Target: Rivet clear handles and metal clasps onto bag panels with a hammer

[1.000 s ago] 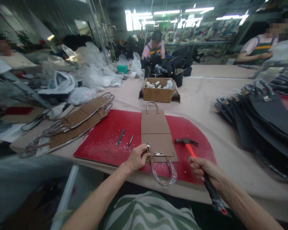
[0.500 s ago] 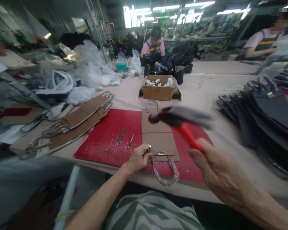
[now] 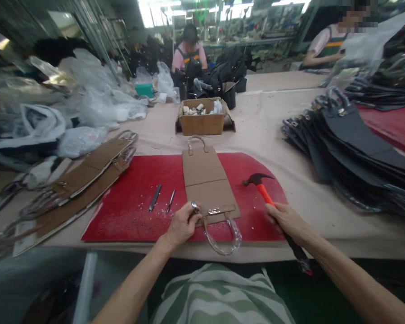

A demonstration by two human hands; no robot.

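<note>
The brown bag panel (image 3: 205,175) lies flat on the red board (image 3: 121,216), where it lay half a second ago; the hammer (image 3: 265,195), then raised and blurred above it, is now low on the right. The left hand (image 3: 182,225), palm down, pinches a metal punch (image 3: 194,205) at the panel's near left corner, fingers curled closed. The right hand (image 3: 283,218) is wrapped round the hammer's handle, its head pointing away. The panel's long axis runs away from the person, far end leaning left, near handle (image 3: 236,234) overhanging the board's edge.
</note>
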